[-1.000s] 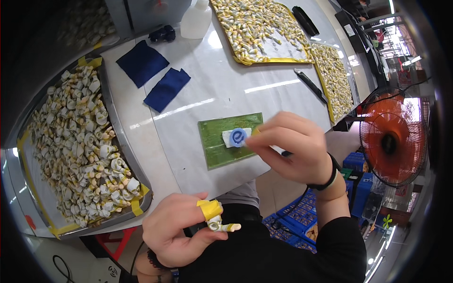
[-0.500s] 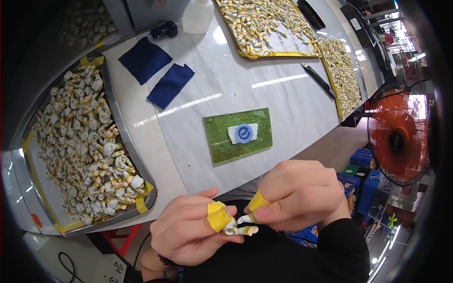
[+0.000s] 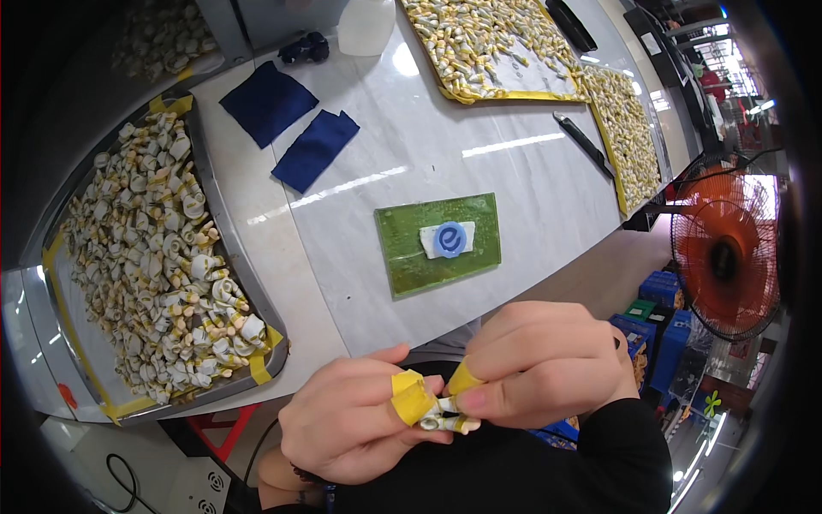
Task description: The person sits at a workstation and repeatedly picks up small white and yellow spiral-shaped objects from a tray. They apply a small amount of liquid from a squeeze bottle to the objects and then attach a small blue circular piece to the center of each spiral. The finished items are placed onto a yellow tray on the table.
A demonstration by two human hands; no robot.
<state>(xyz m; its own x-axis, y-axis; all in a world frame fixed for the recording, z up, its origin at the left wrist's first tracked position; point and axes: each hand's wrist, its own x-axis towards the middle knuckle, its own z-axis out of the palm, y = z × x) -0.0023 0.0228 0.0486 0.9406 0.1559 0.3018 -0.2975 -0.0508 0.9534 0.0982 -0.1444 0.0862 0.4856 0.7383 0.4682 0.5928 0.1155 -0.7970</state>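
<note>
Just beyond my body, my left hand (image 3: pixel 355 420) is closed, its thumb and forefinger pinching a small white rolled piece (image 3: pixel 438 421) with a yellow band and a peach-coloured tip. From the other side, my right hand (image 3: pixel 548 364) is closed too, thumb and forefinger gripping the white upper part of this piece, partly hidden by the fingertips. Yellow tape wraps a finger on each hand. Beyond the hands lies a green slab (image 3: pixel 441 278) with a white block (image 3: pixel 426 242) and a round blue disc (image 3: pixel 449 239) on it.
A metal-edged tray (image 3: pixel 221 231) of similar pieces stands left; two yellow-edged trays, one far (image 3: pixel 514 96), one right (image 3: pixel 618 193), hold slimmer ones. Dark blue cloths (image 3: pixel 315 152), a utility knife (image 3: pixel 585 146) and a white bottle (image 3: pixel 366 30) are on the table. An orange fan (image 3: pixel 723 248) stands right.
My right fingertips have come closer to my left ones, closing over the upper part of the rolled piece. Both hands sit slightly further right in the picture.
</note>
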